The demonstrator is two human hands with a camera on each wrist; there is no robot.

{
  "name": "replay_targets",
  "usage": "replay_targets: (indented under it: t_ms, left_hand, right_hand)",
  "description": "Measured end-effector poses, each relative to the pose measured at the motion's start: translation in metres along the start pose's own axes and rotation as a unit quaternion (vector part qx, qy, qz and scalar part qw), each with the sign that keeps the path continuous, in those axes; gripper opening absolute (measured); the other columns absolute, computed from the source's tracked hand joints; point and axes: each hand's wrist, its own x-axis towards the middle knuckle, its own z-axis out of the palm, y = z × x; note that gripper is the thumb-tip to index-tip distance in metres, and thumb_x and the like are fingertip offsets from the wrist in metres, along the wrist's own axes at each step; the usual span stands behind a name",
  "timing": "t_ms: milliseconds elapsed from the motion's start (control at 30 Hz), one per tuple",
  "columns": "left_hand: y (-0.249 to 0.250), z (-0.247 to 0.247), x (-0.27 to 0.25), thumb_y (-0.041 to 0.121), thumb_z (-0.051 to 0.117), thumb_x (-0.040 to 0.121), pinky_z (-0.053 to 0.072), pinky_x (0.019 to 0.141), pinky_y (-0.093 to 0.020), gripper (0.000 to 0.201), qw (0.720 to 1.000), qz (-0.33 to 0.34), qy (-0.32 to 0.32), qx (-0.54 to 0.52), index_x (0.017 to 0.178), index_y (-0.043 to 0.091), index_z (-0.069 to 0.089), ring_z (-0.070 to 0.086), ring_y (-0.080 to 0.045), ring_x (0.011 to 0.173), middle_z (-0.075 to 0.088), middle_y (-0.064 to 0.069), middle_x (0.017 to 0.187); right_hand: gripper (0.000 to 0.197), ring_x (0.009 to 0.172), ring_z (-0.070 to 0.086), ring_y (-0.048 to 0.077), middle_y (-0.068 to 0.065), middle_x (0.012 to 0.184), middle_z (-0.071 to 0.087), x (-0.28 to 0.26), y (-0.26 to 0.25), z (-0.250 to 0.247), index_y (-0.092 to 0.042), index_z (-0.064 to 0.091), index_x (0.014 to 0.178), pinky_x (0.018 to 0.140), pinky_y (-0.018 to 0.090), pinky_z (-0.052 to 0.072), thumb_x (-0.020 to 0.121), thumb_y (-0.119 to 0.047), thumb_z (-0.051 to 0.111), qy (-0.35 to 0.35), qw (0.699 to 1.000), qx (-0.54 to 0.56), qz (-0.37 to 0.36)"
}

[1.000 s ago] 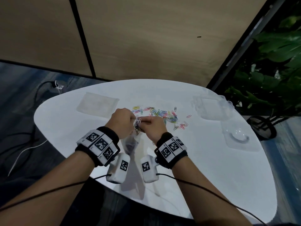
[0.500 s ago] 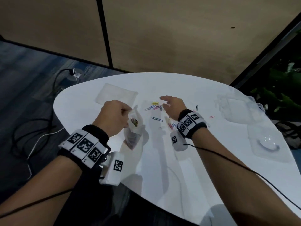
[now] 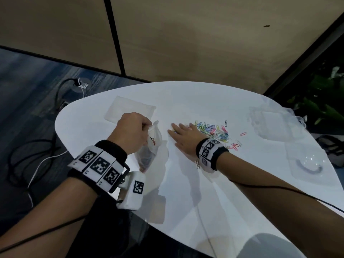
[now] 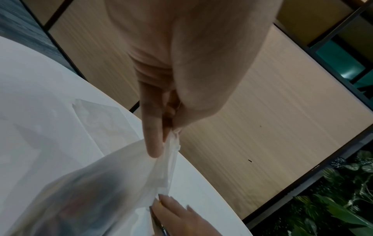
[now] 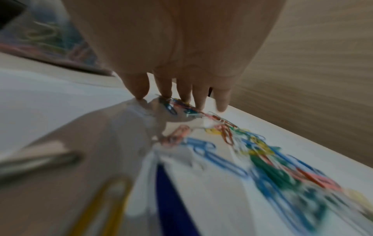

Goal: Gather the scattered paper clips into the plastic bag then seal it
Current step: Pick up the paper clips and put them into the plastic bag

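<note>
From the head view, the left hand (image 3: 133, 130) is raised over the near-left part of the white table (image 3: 242, 192), knuckles up, fingers curled to pinch the top edge of the plastic bag (image 3: 149, 151), which hangs down from it with some clips already inside (a red one shows near the mouth). The right hand (image 3: 186, 135) lies flat, palm down, fingers straight and spread toward the bag, its fingertips near the bag's mouth. The loose paper clips (image 3: 216, 132) sit in a coloured heap just beyond and to the right of that hand.

The left wrist view shows the thumb and forefinger (image 4: 151, 127) gripping the bag's (image 4: 113, 183) crumpled rim; the right hand's fingertips (image 4: 171, 206) appear at the bottom, beside the bag.

In the right wrist view, the straight fingers (image 5: 198, 95) press down on the table at the near end of the clip pile (image 5: 242, 140); much of this picture is blurred.
</note>
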Motion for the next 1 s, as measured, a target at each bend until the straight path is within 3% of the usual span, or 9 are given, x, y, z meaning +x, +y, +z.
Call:
replay_targets:
  t_ms: [133, 200, 267, 500, 667, 800, 833, 900, 1000]
  left_hand:
    - [0.006, 0.006, 0.0, 0.003, 0.052, 0.096, 0.059, 0.09, -0.044, 0.028, 1.0, 0.01, -0.013, 0.023, 0.108, 0.006, 0.077, 0.074, -0.036, 0.089, 0.075, -0.016, 0.102]
    - [0.012, 0.008, -0.002, 0.004, 0.051, 0.096, 0.057, 0.093, -0.044, 0.029, 0.999, 0.01, -0.017, 0.042, 0.111, 0.007, 0.076, 0.072, -0.036, 0.098, 0.074, -0.015, 0.108]
    - [0.015, 0.011, -0.003, 0.004, 0.051, 0.096, 0.057, 0.094, -0.043, 0.029, 0.998, 0.01, -0.025, 0.057, 0.11, 0.01, 0.076, 0.07, -0.035, 0.101, 0.073, -0.016, 0.109]
    - [0.031, 0.025, 0.001, 0.003, 0.052, 0.095, 0.059, 0.091, -0.038, 0.03, 0.995, 0.016, -0.046, 0.084, 0.111, 0.009, 0.076, 0.072, -0.032, 0.095, 0.072, -0.014, 0.111]
    - [0.046, 0.032, 0.004, -0.001, 0.048, 0.092, 0.054, 0.083, -0.036, 0.028, 0.993, 0.016, -0.054, 0.105, 0.1, 0.002, 0.075, 0.067, -0.038, 0.102, 0.069, -0.024, 0.1]
    - [0.056, 0.037, 0.0, -0.006, 0.045, 0.089, 0.054, 0.081, -0.04, 0.013, 0.994, 0.019, -0.045, 0.099, 0.086, -0.012, 0.057, 0.061, -0.044, 0.104, 0.056, -0.02, 0.094]
    - [0.056, 0.038, -0.001, -0.006, 0.046, 0.089, 0.053, 0.084, -0.042, 0.013, 0.994, 0.022, -0.042, 0.1, 0.086, -0.013, 0.056, 0.061, -0.044, 0.105, 0.056, -0.02, 0.094]
    - [0.056, 0.039, -0.002, -0.005, 0.047, 0.089, 0.052, 0.086, -0.043, 0.013, 0.994, 0.027, -0.034, 0.097, 0.09, -0.013, 0.058, 0.06, -0.044, 0.107, 0.056, -0.017, 0.096]
    - [0.053, 0.04, -0.002, -0.001, 0.05, 0.091, 0.053, 0.087, -0.042, 0.017, 0.996, 0.03, -0.023, 0.077, 0.091, -0.012, 0.064, 0.062, -0.043, 0.106, 0.059, -0.017, 0.096]
  right_hand:
    - [0.055, 0.142, 0.024, 0.04, -0.005, 0.162, 0.014, -0.021, 0.009, 0.006, -0.032, 0.015, 0.152, 0.108, 0.063, 0.031, 0.102, -0.036, 0.037, -0.032, 0.998, 0.014, 0.049]
    - [0.063, 0.115, 0.05, 0.036, 0.0, 0.144, 0.042, -0.017, 0.008, 0.012, -0.028, 0.038, 0.139, 0.082, 0.046, 0.054, 0.085, -0.026, 0.069, -0.022, 0.998, 0.038, 0.054]
    - [0.048, 0.087, 0.057, 0.023, -0.001, 0.108, 0.058, -0.016, 0.001, 0.015, -0.02, 0.057, 0.11, 0.058, 0.029, 0.048, 0.069, -0.013, 0.081, -0.014, 0.996, 0.043, 0.079]
    - [0.012, 0.08, 0.064, 0.024, 0.008, 0.084, 0.065, -0.031, 0.005, -0.007, -0.006, 0.061, 0.074, 0.065, 0.026, 0.047, 0.083, 0.001, 0.062, 0.056, 0.962, 0.165, 0.208]
    - [0.01, 0.074, 0.069, 0.015, 0.003, 0.079, 0.077, -0.058, 0.034, -0.021, -0.012, 0.08, 0.076, 0.083, 0.03, 0.059, 0.082, -0.017, 0.072, 0.159, 0.757, 0.507, 0.38]
    - [0.003, 0.084, 0.062, 0.022, 0.019, 0.087, 0.062, -0.079, 0.014, -0.063, 0.003, 0.069, 0.083, 0.091, 0.037, 0.057, 0.081, 0.001, 0.07, 0.158, 0.456, 0.827, 0.288]
    - [0.008, 0.088, 0.06, 0.021, 0.019, 0.089, 0.058, -0.081, 0.004, -0.075, 0.005, 0.065, 0.091, 0.088, 0.032, 0.057, 0.084, 0.004, 0.067, 0.143, 0.423, 0.857, 0.259]
    - [0.017, 0.091, 0.06, 0.022, 0.02, 0.092, 0.058, -0.08, -0.016, -0.092, 0.014, 0.064, 0.1, 0.083, 0.026, 0.059, 0.086, 0.005, 0.065, 0.118, 0.418, 0.873, 0.224]
    - [0.024, 0.079, 0.066, 0.024, 0.024, 0.091, 0.064, -0.071, -0.037, -0.098, 0.022, 0.062, 0.104, 0.072, 0.025, 0.061, 0.087, 0.005, 0.064, 0.105, 0.469, 0.841, 0.249]
